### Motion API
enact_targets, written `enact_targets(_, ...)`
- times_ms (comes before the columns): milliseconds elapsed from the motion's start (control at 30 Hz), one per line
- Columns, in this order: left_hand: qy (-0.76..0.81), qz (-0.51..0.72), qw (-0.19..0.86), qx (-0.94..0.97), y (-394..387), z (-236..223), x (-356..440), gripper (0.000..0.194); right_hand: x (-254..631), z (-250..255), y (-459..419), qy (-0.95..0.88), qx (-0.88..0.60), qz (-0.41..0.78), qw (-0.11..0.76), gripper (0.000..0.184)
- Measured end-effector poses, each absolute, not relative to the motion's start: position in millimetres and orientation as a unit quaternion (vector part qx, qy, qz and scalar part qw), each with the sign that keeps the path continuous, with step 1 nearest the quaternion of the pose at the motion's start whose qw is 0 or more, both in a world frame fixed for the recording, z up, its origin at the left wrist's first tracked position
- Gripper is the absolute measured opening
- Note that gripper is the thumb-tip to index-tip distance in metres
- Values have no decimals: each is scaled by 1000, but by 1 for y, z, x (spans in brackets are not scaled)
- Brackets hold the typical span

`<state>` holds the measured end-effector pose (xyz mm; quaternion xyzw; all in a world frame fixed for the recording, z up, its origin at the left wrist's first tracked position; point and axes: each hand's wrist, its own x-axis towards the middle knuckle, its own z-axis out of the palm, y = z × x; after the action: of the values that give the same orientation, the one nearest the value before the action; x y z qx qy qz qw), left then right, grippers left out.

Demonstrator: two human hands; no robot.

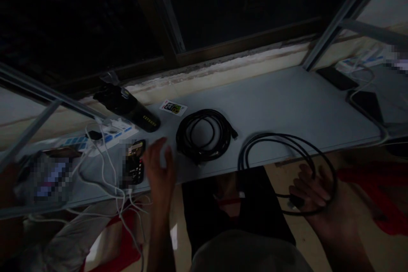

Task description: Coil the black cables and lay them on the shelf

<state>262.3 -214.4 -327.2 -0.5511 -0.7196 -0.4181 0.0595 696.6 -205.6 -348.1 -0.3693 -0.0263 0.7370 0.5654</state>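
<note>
My right hand [314, 191] is closed round a loosely looped black cable [274, 135], off the table's front edge. A dark plug with a metal tip [296, 201] shows by its fingers. Part of the loop rests on the tabletop. My left hand [159, 163] is over the table's front edge, thumb and fingers apart, with nothing held. Its fingers are close beside a phone [133, 163] with a lit screen; whether they touch it I cannot tell. Between my hands lies a second black cable [204, 153], wound in a neat coil, its plug end [235, 135] pointing right.
A black bottle [140, 112] and a small printed card [173, 108] are on the grey table [270, 97] toward the wall. White cords [119, 204] from a power strip [117, 131] hang off the left front edge. Another person's leg [76, 229] shows at lower left. Metal posts flank the table.
</note>
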Motion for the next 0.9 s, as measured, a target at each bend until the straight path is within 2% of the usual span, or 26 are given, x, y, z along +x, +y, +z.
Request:
enact_targets(67, -767, -329, 120, -538, -219, -331, 200, 50, 702, -344, -201, -23, -370, 735, 567, 41)
enact_targets(200, -821, -216, 187, -494, -229, -340, 138, 60, 699, -336, -192, -49, -413, 705, 575, 72)
enact_targets(233, -830, -199, 195, -483, -231, -342, 134, 62, 697, -335, -190, -59, -428, 695, 574, 72)
enact_targets(333, -857, -157, 205, -446, -229, -346, 134, 69, 692, -335, -182, -89, -468, 670, 569, 60)
enact_targets(433, -872, -144, 202, -423, -225, -350, 137, 70, 689, -336, -175, -114, -480, 658, 569, 55)
enact_targets(600, -878, -149, 196, -411, -225, -345, 140, 71, 687, -335, -169, -110, -500, 639, 574, 57)
enact_targets(833, -861, -193, 191, -430, -250, -334, 151, 83, 699, -314, -136, -227, -535, 588, 562, 88)
enact_targets(900, -866, -194, 175, -426, -258, -335, 152, 84, 704, -306, -110, -287, -529, 566, 563, 91)
